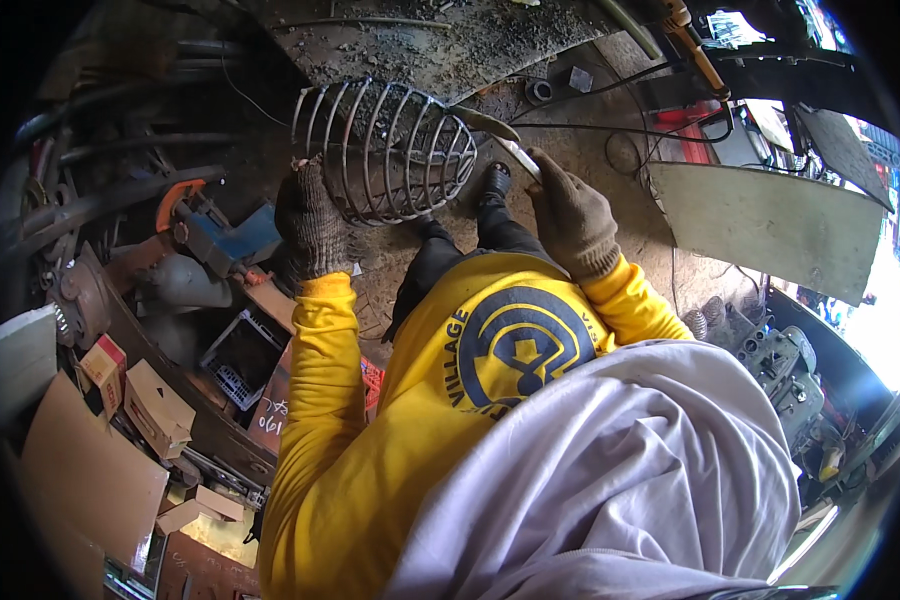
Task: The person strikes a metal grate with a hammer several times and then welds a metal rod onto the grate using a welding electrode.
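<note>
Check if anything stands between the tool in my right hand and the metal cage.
Nothing visible does: the white-handled tool in your right hand extends to the metal cage near its narrow end. Your left hand is at the wide end. Actual contact between tool and bars is unclear.

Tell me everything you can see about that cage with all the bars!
The cage is made of bent, dull grey-brown bars that look like metal. Curved ribs are joined by bars running lengthwise, with gaps between. It is held sideways, its narrower, rounded end toward the right. The gloved left grip holds its wider end. A tool in the right grip overlaps the narrow end here; whether it touches is unclear.
</note>
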Available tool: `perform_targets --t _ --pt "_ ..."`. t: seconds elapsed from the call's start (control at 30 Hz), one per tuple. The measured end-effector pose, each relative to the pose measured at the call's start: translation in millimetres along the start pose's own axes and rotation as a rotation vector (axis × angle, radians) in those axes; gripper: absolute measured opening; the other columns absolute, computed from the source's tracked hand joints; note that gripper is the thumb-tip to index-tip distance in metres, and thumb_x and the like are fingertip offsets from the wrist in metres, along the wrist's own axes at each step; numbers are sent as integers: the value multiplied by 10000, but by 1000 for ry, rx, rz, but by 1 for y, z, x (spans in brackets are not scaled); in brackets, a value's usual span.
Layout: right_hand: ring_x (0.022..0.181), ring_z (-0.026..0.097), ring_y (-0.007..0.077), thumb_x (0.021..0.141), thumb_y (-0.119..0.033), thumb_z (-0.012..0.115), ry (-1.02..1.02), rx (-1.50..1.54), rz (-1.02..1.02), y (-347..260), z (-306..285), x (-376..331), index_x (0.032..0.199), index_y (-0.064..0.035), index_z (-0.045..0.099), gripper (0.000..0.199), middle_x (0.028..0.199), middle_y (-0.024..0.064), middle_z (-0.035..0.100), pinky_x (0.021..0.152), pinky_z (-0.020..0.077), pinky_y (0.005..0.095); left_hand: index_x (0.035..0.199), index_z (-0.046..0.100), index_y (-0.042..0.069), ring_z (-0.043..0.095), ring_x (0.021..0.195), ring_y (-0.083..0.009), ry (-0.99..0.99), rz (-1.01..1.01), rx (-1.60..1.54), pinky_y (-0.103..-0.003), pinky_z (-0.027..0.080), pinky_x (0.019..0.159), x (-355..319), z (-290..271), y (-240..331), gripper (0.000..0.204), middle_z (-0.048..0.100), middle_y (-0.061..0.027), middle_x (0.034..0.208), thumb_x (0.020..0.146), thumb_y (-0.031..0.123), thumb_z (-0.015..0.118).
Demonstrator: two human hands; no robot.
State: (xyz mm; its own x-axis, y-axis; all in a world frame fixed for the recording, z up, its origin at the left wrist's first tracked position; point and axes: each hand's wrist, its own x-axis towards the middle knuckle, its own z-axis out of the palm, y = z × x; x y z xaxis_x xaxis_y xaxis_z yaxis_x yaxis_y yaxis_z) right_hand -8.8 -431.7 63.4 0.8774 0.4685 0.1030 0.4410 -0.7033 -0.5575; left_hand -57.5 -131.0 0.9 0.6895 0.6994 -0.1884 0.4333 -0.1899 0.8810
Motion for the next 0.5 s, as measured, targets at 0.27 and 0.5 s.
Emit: perform_targets --t 0.27,0.5 --pt "805 678 377 878 -126 605 -31 28 2 -2 -2 2 1270 -29 548 408 930 195 678 688 545 416 1114 644 -50 618 1036 -287 42 78 66 -350 447 926 6 -1 -17 467 670 -189 1115 985 379 511" --pt "840 682 379 888 -131 612 139 179 72 -1 -5 2 1250 -35 569 376 918 200 677 722 541 399 1243 560 -29 596 1098 -293 47 84 -175 -381 453 961 3 0 -40 507 598 -172 1265 962 393 547"
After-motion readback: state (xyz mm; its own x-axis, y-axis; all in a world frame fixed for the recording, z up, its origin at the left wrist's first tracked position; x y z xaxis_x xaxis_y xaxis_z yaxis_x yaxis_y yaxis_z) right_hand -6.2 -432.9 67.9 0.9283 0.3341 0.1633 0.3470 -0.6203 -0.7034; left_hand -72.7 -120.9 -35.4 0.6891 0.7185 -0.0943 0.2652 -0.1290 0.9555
